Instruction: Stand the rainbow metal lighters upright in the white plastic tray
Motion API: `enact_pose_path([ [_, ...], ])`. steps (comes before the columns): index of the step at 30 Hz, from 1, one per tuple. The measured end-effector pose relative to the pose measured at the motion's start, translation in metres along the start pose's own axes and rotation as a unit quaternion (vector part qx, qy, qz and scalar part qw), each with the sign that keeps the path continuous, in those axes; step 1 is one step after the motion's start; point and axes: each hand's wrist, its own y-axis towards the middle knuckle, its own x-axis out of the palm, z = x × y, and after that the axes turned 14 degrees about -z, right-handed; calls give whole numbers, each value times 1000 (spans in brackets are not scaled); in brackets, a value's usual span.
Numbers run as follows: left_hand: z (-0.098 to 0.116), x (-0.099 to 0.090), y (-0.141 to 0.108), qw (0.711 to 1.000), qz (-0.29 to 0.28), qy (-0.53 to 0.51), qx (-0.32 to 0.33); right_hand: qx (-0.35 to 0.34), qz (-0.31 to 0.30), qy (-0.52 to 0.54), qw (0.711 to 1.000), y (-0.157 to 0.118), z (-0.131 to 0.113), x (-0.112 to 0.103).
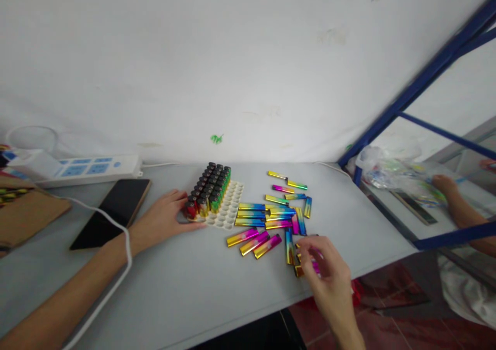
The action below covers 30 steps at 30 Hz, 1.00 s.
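A white tray with round holes (228,208) stands on the grey table, its left side filled with upright lighters (211,184) in red, yellow and green rows with black tops. My left hand (166,218) grips the tray's near left corner, thumb along the front edge and fingers against the red lighters. Right of the tray lie many loose shiny lighters (267,218) in gold, blue and pink. My right hand (325,267) is over the lighters at the table's front edge, thumb and fingers curled together. Its fingers hide what is pinched; a pink lighter (316,267) shows between them.
A dark phone (114,210) and a white power strip (101,166) are at the left, beside brown cardboard (31,213). A white cable (126,246) crosses my left forearm. Blue metal bars (411,96) stand at the right; beyond them is another person's hand (445,184) near plastic bags.
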Motion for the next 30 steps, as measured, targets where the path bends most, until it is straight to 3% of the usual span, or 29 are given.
enact_pose_path([
  [5, 5, -5, -2, 999, -32, 19, -5, 24, 27, 66, 997, -15, 1, 2],
  [10, 6, -7, -3, 1000, -22, 3, 0, 18, 31, 83, 996, -22, 11, -12],
  [16, 7, -6, -3, 1000, -24, 12, -5, 36, 67, 94, 993, -34, 13, -11],
  [18, 6, -5, -3, 999, -29, 22, -8, 43, 59, 53, 996, -38, 16, -11],
  [21, 3, -3, -2, 999, -36, 27, -9, 24, 28, -94, 995, -39, 24, -8],
  [25, 1, -1, -1, 999, -30, 16, -3, -7, -36, -289, 957, -30, 29, 10],
  [30, 4, -3, -2, 1000, -12, 11, 7, 14, -100, -378, 920, -3, 25, 35],
])
